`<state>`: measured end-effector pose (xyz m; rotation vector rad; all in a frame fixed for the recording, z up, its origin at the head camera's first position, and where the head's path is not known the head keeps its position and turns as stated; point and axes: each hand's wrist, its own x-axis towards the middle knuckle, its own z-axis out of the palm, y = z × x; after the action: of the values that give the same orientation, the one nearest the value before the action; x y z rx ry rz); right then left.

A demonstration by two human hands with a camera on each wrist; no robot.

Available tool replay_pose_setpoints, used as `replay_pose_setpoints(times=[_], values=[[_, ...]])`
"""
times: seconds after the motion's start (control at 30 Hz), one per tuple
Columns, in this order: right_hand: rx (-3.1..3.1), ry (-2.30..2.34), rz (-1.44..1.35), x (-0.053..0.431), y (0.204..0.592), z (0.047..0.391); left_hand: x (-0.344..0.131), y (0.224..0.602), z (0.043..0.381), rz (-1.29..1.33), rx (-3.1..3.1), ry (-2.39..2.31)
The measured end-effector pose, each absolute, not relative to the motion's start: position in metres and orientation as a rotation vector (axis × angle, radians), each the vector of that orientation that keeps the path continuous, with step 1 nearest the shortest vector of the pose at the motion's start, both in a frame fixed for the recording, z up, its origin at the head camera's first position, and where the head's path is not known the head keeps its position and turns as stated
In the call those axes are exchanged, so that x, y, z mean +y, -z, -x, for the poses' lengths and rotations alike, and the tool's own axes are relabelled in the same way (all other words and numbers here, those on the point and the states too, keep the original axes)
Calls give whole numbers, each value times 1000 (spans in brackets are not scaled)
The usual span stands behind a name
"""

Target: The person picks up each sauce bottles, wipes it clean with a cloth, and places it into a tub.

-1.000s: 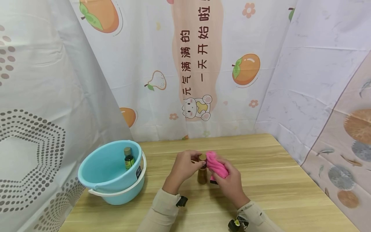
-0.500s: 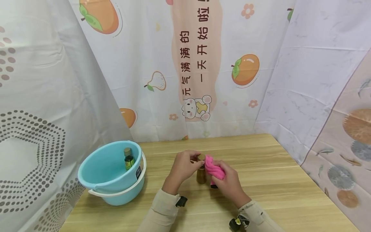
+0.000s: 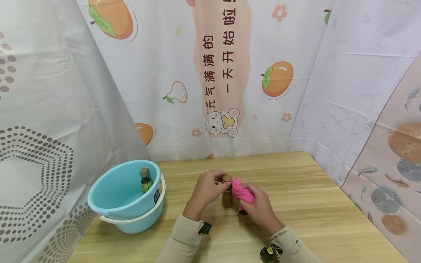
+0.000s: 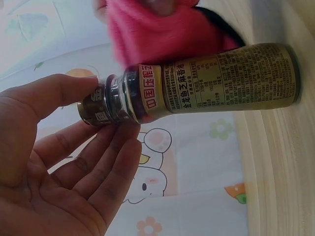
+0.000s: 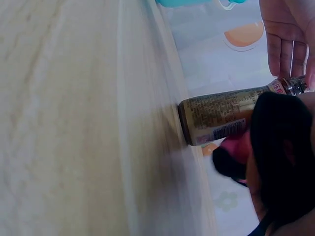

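A slim sesame oil bottle (image 3: 227, 200) with a gold-brown cap and label stands upright on the wooden table. My left hand (image 3: 206, 188) pinches it at the cap and neck; in the left wrist view the thumb is on one side of the cap, the fingers (image 4: 98, 162) on the other. Bunched in my right hand (image 3: 262, 209) is a pink cloth (image 3: 242, 193) with a black edge, held against the bottle's right side near the neck. In the right wrist view, black material in front hides much of the right hand and the bottle's upper part.
To the left on the table (image 3: 296, 182) stands a light blue bucket (image 3: 115, 212) with a white handle. Inside it is a small dark bottle (image 3: 145, 182) with a green-yellow label. Printed curtains (image 3: 158, 54) hang behind the table and along both sides.
My right hand has brought the pink cloth slightly down and left along the bottle's upper part. The left hand keeps its pinch on the bottle, which stays about where it was.
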<state>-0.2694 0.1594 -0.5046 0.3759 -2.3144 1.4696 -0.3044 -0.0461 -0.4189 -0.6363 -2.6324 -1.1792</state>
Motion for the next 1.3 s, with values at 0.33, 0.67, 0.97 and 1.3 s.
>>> replay_pose_setpoints(times=[0.33,0.67,0.97,1.3], values=[[-2516,-1435,-290,159,511,270,-47,418,305,632,-2639,1154],[-2504,-1450,-258,158,513,271,-46,417,305,475,-2627,1199],[-2374,-1573,-195,155,506,270,-47,417,303,505,-2622,1216],[-2126,-1727,-246,155,497,265,-44,418,302,608,-2633,1258]])
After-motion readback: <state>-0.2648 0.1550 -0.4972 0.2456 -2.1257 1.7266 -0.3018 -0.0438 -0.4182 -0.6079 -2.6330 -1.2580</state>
